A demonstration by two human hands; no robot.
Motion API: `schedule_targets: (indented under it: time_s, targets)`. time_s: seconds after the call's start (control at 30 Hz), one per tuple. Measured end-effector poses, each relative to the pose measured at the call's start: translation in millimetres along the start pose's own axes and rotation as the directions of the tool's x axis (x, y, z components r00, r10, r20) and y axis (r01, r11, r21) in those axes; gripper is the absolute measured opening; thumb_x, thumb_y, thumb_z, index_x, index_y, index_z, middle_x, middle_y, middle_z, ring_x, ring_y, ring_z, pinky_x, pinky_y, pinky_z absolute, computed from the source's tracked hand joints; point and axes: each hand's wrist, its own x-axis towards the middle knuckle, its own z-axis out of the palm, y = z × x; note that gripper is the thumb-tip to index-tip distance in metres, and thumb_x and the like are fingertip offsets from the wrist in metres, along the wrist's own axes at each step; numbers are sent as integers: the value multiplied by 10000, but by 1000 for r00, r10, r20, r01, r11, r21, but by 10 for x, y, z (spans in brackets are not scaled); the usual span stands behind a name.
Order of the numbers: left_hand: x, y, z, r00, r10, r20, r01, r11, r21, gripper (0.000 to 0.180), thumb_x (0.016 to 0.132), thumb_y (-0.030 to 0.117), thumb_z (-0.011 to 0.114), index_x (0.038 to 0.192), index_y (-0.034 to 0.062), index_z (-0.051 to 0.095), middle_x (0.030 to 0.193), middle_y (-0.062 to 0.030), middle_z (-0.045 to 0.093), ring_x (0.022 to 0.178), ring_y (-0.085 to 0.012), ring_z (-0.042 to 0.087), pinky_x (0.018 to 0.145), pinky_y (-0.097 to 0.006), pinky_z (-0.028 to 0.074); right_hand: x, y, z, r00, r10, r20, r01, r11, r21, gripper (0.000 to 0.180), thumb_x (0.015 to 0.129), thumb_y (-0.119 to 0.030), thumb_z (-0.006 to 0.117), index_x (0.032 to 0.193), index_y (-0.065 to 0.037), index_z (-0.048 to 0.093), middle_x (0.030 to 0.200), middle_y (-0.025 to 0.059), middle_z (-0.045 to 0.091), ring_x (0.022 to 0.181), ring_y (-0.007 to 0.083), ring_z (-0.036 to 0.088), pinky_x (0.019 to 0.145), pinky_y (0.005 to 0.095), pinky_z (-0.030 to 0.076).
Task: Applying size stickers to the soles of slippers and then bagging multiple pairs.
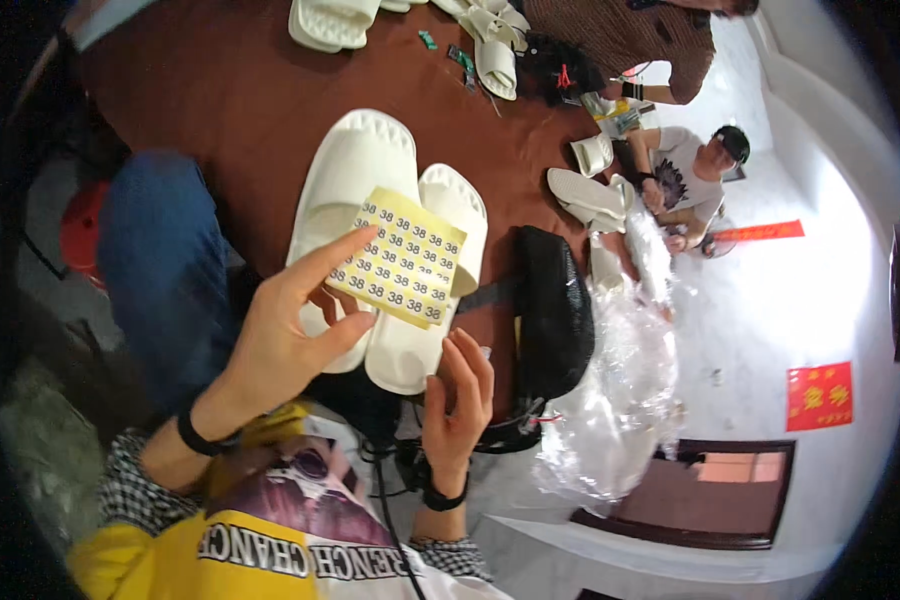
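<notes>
I see the left hand [295,315] grasping a pale yellow sheet of stickers [398,258], thumb below and index finger laid over its left edge, printed rows facing up at me. The sheet sits tilted over a pair of white slippers [360,160], covering part of both straps; the two slippers lie side by side above the near edge of the brown-covered desk [240,95]. On my feed the right hand [460,390] is relaxed, its fingers half curled and parted from the thumb, just beside the lower end of the right slipper; I cannot tell whether the fingertips touch it. To the right of the pair I make out a black bag [555,315], with clear plastic wrapping [610,400] beyond it. Further off, a person in a white shirt [688,172] is near more pale slippers [588,200].
</notes>
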Motion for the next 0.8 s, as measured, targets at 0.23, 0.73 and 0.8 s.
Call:
schedule_targets:
  time_s: [0.23,0.73,0.8]
  targets:
    - [-47,-69,72,999,48,-21,-48,999,25,565,846,11,736,1399,58,631,1208,-121,744,840,-99,665,700,-243,502,-116,-6,-38,999,41,7,-41,999,8,367,930,41,609,1293,19,657,1352,204,601,1214,300,625,992,368,540]
    - [-71,32,12,987,-44,157,32,997,76,485,903,-28,634,1386,12,630,1240,-174,720,1079,-160,678,930,-305,525,2,-282,81,968,247,-44,-160,743,650,528,1037,-268,630,1430,50,476,1413,194,559,1270,265,574,1067,417,469]
    - [-68,68,30,987,-13,163,-5,993,114,492,908,-28,628,1398,16,622,1264,-171,714,1110,-164,667,951,-297,509,95,-334,99,950,313,-21,-248,789,562,390,956,-10,673,1329,44,572,1277,137,612,1115,188,610,937,317,511]
